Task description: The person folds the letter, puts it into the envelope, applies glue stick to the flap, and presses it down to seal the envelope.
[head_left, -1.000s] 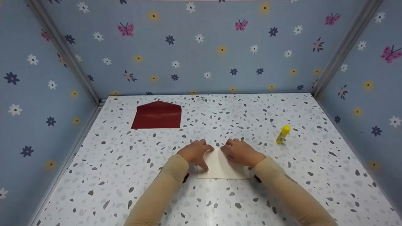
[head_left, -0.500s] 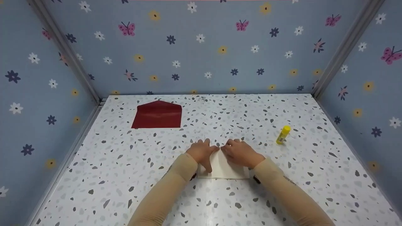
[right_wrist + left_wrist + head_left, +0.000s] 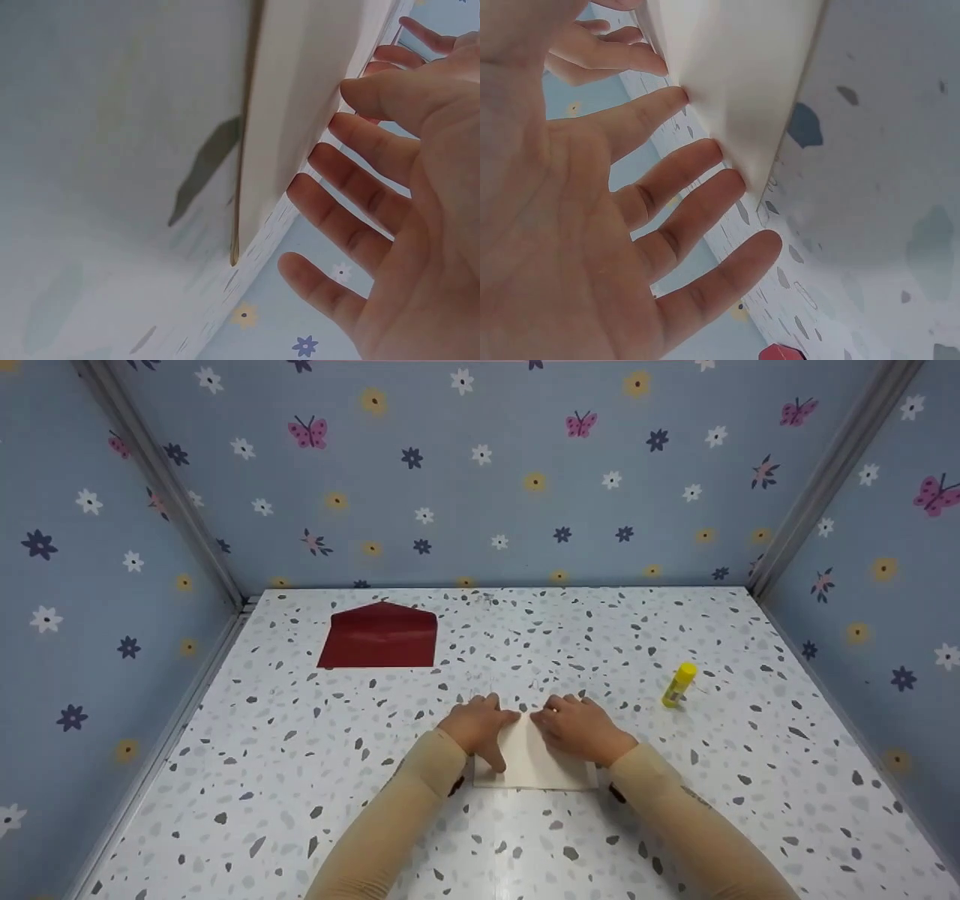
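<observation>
A cream sheet of paper [image 3: 534, 772], which looks folded, lies flat near the table's front, under both hands. Along its far edge my left hand [image 3: 481, 729] touches with straight fingertips, the thumb spread down over the paper's left part. The left wrist view shows these fingers [image 3: 697, 214] side by side against the edge of the paper [image 3: 739, 67]. My right hand [image 3: 581, 729] mirrors it at the far right, its fingertips [image 3: 301, 184] lined up on the paper's edge. A narrow gap separates the two index fingers.
An open dark red envelope [image 3: 381, 641] lies at the back left, flap pointing away. To the right a yellow glue stick [image 3: 679, 685] stands capped. Flower-patterned panels [image 3: 480, 495] close off the back and both sides of the speckled table [image 3: 570, 855].
My left hand slid right along the paper's far edge, toward the right hand, then stayed nearly still. The right hand, envelope and glue stick kept their places.
</observation>
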Demonstrator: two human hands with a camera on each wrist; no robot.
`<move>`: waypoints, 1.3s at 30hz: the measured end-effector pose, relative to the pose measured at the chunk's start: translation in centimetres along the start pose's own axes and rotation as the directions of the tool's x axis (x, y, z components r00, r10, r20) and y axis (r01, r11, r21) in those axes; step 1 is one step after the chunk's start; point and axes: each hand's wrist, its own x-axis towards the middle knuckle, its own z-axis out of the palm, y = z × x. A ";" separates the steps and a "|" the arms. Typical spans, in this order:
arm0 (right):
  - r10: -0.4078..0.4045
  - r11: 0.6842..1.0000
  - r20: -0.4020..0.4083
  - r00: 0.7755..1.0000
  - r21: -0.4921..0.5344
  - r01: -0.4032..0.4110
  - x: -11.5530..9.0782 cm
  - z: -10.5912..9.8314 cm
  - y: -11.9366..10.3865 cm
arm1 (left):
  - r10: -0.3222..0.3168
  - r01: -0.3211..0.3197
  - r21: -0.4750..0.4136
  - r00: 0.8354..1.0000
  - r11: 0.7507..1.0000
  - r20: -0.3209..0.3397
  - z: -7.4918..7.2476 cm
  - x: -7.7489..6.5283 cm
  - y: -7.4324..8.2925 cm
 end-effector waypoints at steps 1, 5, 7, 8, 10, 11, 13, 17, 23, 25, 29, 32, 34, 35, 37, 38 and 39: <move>0.002 1.000 0.000 1.000 0.000 -0.002 -0.1 0.0 0.0 | 0.001 -0.001 -0.002 1.000 1.000 0.002 0.0 0.0 -0.1; 0.025 1.000 0.018 1.000 0.003 -0.025 -0.1 0.1 0.1 | -0.007 0.007 -0.035 1.000 0.999 0.004 0.0 -0.2 -0.2; 0.042 0.999 0.034 0.999 0.023 -0.043 -0.1 0.0 0.3 | -0.023 0.023 -0.056 1.000 0.998 0.009 0.0 -0.3 -0.3; 0.047 0.998 0.040 0.998 0.032 -0.049 -0.2 0.0 0.4 | -0.029 0.030 -0.066 1.000 0.997 0.011 0.0 -0.4 -0.3; 0.058 0.997 0.059 0.997 0.052 -0.061 -0.3 -0.1 0.6 | -0.036 0.037 -0.074 0.999 0.997 0.013 0.1 -0.4 -0.5; 0.064 0.996 0.070 0.996 0.065 -0.069 -0.4 -0.1 0.7 | -0.038 0.039 -0.075 0.999 0.996 0.015 0.2 -0.4 -0.5; 0.074 0.994 0.092 0.993 0.075 -0.081 -0.7 -0.2 1.0 | -0.037 0.038 -0.071 0.999 0.997 0.013 0.5 -0.3 -0.7; 0.076 0.993 0.119 0.990 0.081 -0.086 -1.1 -0.2 1.5 | -0.033 0.033 -0.051 0.999 0.998 0.005 0.8 -0.2 -1.1; 0.066 0.991 0.112 0.991 0.105 -0.078 -1.7 0.0 2.0 | -0.013 0.013 -0.023 1.000 1.000 -0.004 0.9 -0.2 -1.3; 0.066 0.991 0.101 0.993 0.108 -0.077 -1.8 0.0 2.1 | -0.021 0.021 -0.038 1.000 0.999 -0.005 0.9 -0.3 -1.4; 0.071 0.993 0.058 0.996 0.095 -0.077 -2.1 0.2 2.2 | -0.062 0.060 -0.120 0.998 0.991 -0.015 0.9 -0.7 -1.7; 0.076 0.995 0.031 0.997 0.066 -0.078 -2.2 0.2 2.2 | -0.083 0.077 -0.168 0.996 0.983 -0.029 0.9 -0.9 -1.9; 0.094 0.994 0.032 0.995 0.057 -0.095 -2.3 0.2 2.3 | -0.097 0.090 -0.182 0.995 0.979 -0.028 0.9 -1.0 -2.1; 0.105 0.993 0.037 0.994 0.058 -0.107 -2.3 0.2 2.4 | -0.101 0.094 -0.190 0.995 0.977 -0.026 0.8 -1.0 -2.1; 0.139 0.987 0.056 0.989 0.074 -0.143 -2.4 0.2 2.4 | -0.100 0.093 -0.193 0.995 0.977 -0.026 0.8 -1.1 -2.2; 0.155 0.983 0.066 0.986 0.086 -0.161 -2.4 0.2 2.4 | -0.099 0.092 -0.192 0.995 0.977 -0.026 0.8 -1.1 -2.3; 0.172 0.979 0.076 0.982 0.096 -0.179 -2.4 0.3 2.4 | -0.098 0.091 -0.189 0.995 0.978 -0.027 0.8 -1.2 -2.3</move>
